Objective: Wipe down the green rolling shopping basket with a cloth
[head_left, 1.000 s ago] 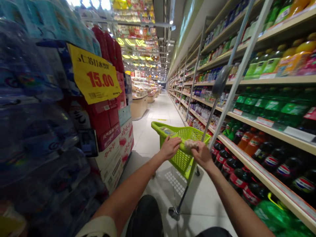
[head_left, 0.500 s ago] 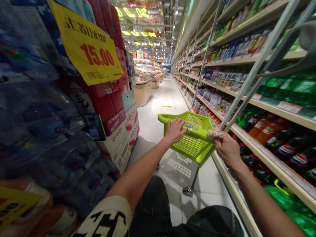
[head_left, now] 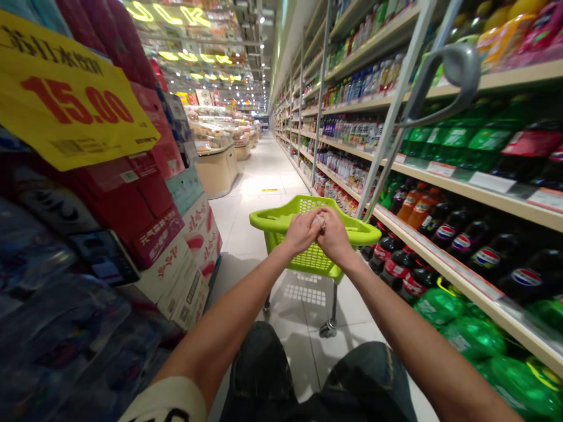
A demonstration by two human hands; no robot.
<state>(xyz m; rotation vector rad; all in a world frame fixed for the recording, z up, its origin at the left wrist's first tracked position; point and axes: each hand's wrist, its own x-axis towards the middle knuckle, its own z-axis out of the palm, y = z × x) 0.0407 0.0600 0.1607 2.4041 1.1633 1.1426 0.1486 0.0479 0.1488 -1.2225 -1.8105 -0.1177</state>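
Observation:
A bright green shopping cart point(head_left: 367, 234) stands in the aisle right ahead of me. Over the middle of its handle bar, my left hand point(head_left: 301, 232) and my right hand point(head_left: 333, 234) meet with fingers closed. A small crumpled pale cloth point(head_left: 321, 222), perhaps a wipe, shows between them, mostly hidden by the fingers. Whether the hands also rest on the bar beneath, I cannot tell. The cart's slotted basket is partly covered by my hands, so its inside hardly shows.
On the right, a long shelf point(head_left: 466, 181) holds rows of drink bottles, with a grey-handled metal pole point(head_left: 387, 140) in front. To the left rise stacked cartons point(head_left: 176, 281) and wrapped water bottles under a yellow price sign point(head_left: 74, 99). The tiled aisle point(head_left: 257, 170) runs ahead.
My right hand has moved left with the pale cloth, from the handle's right end to its middle. My left hand has closed in against it. The cart sits straighter; the view has shifted right.

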